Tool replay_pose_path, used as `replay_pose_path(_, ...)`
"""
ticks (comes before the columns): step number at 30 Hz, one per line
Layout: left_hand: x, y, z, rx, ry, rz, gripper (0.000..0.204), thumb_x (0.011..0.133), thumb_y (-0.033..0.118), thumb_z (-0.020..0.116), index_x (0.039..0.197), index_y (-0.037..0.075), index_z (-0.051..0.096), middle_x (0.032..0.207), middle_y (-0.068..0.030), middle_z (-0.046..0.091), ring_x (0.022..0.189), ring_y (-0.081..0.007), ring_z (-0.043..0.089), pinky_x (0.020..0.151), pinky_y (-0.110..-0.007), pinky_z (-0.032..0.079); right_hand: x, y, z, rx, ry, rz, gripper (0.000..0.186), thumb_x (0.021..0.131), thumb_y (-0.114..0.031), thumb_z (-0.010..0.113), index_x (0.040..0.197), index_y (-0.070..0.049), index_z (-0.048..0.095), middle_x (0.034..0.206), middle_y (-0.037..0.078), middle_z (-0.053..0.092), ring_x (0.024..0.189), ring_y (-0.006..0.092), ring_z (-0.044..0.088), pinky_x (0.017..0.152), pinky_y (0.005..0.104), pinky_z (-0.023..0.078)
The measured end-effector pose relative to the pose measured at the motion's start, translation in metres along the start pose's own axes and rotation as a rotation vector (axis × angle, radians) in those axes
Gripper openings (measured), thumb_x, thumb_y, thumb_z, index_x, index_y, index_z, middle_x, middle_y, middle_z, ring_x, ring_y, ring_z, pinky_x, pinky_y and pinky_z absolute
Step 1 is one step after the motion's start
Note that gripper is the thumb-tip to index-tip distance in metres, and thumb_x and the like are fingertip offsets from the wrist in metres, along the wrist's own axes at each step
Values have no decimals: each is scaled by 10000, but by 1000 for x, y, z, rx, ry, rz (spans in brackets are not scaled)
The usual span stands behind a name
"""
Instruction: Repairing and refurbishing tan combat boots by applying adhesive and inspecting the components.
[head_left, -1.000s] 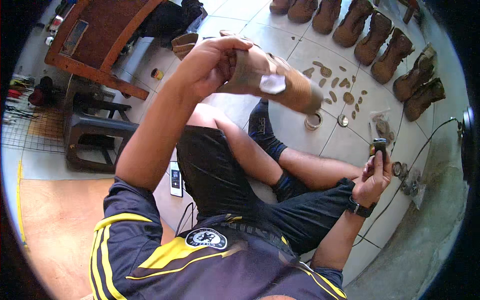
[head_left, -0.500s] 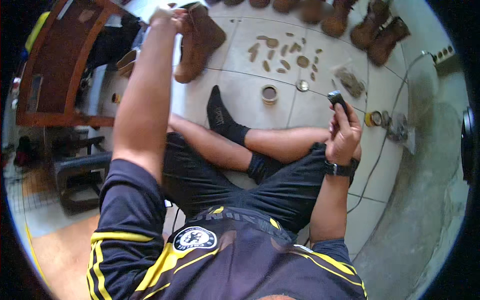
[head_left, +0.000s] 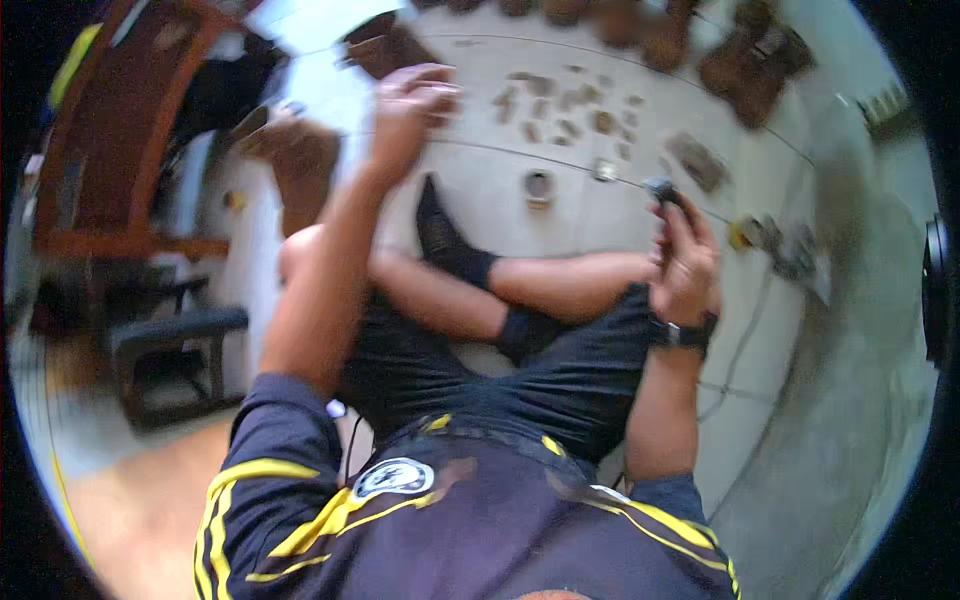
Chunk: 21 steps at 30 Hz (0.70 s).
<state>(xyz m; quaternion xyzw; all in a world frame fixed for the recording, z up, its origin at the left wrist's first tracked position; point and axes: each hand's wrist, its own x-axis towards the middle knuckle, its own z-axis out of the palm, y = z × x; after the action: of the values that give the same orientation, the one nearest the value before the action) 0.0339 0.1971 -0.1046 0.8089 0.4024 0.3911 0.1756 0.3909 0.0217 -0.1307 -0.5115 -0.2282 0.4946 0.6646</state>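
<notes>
My left hand is raised over the floor, blurred, fingers loosely curled and apart, with nothing visible in it. A brown boot lies left of that arm; another is just beyond the hand. My right hand is closed on a small black object with a silvery top, above my right knee. Between and beyond my feet are an open can, a round lid and several small tan pieces.
A row of brown boots runs along the back. A wooden furniture piece and dark plastic stool stand left. A bagged bundle, a yellow tin, a cable and a concrete wall are at right.
My left hand held a boot up a second ago, lowered it toward the back left, and has now let go and moved right. The view shifted; my right hand keeps its object.
</notes>
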Motion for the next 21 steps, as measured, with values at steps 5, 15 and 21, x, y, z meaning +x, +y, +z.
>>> replay_pose_path(5,-32,70,47,-452,-118,-448,340,928,126,718,1211,-59,684,1065,-122,753,934,-154,713,810,-296,578,-1,-3,-24,47,3,-9,271,979,-94,707,1244,-49,671,974,59,740,645,34,563,490,185,444)
replay_pose_path(15,-56,57,-52,-217,-43,-420,321,928,112,736,1219,-18,702,1045,-103,766,974,-150,717,870,-303,563,-2,4,-16,-49,-34,-25,268,982,-93,705,1243,-39,683,975,72,746,650,59,598,509,195,454)
replay_pose_path(21,-60,29,-103,263,-60,-294,367,911,189,743,1250,56,700,1108,-152,764,1009,-267,747,907,-396,573,-7,8,-9,-196,12,-79,291,990,-118,706,1271,-48,672,970,62,747,689,69,640,528,191,469)
